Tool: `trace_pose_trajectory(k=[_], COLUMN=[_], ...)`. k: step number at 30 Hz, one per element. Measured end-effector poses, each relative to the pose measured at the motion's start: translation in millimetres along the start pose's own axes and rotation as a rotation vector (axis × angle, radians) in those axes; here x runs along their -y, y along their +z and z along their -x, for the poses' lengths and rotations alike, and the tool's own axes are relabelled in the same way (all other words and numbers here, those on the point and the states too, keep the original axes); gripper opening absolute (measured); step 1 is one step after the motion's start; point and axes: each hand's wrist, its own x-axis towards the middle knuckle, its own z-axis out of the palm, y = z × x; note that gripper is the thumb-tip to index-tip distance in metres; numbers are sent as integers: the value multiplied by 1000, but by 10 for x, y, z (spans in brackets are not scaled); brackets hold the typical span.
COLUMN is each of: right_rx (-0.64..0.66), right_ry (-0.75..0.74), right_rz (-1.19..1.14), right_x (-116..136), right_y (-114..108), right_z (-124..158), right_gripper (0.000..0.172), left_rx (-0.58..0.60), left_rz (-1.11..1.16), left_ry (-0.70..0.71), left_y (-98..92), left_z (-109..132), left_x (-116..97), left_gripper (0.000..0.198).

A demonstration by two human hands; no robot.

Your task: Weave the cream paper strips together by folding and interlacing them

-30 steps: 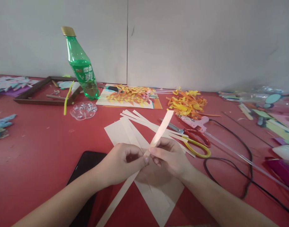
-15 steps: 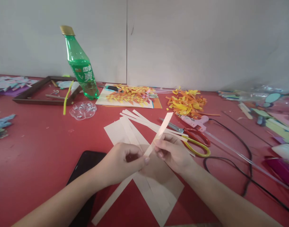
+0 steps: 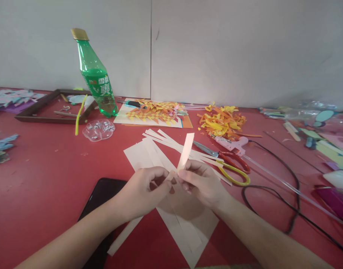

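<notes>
A long pale paper strip is pinched between my two hands, its upper end standing up and its other end slanting down toward the table's near side. My left hand is closed on the strip with thumb and forefinger. Close beside it, my right hand grips the strip just below its raised end. Beneath both hands lie pale paper sheets, with several loose cut strips behind them. To the right rest scissors with red and yellow handles. A black phone lies partly under my left forearm.
A green bottle leans beside a dark frame and a clear dish of small beads. Orange and yellow paper scraps lie behind a pink glue gun, whose black cable curls across the right side.
My hands have come closer together along the strip. Its raised end now stands more upright and further left, and the lower end has drawn up slightly.
</notes>
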Motion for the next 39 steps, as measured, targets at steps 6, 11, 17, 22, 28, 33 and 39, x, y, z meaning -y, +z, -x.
trace_pose_trajectory(k=[6, 11, 17, 22, 28, 33, 39], right_rx=[-16, 27, 1, -40, -90, -87, -26], right_ry=[-17, 11, 22, -8, 56, 54, 22], right_rz=[89, 166, 132, 124, 55, 27, 115], right_x=[13, -16, -5, -6, 27, 20, 2], right_y=[-12, -12, -4, 4, 29, 22, 29], right_z=[15, 20, 18, 19, 19, 11, 30], right_gripper=[19, 21, 29, 31, 31, 27, 28], left_rx=[27, 3, 49, 60, 39, 75, 68], left_rz=[65, 11, 117, 177, 154, 159, 95], left_ry=[23, -7, -21, -14, -29, -26, -9], left_y=[9, 21, 28, 29, 13, 23, 24], left_z=[-12, -21, -23, -40, -33, -17, -26], left_x=[-14, 41, 88, 87, 43, 56, 69], left_gripper=[15, 14, 13, 13, 13, 13, 17])
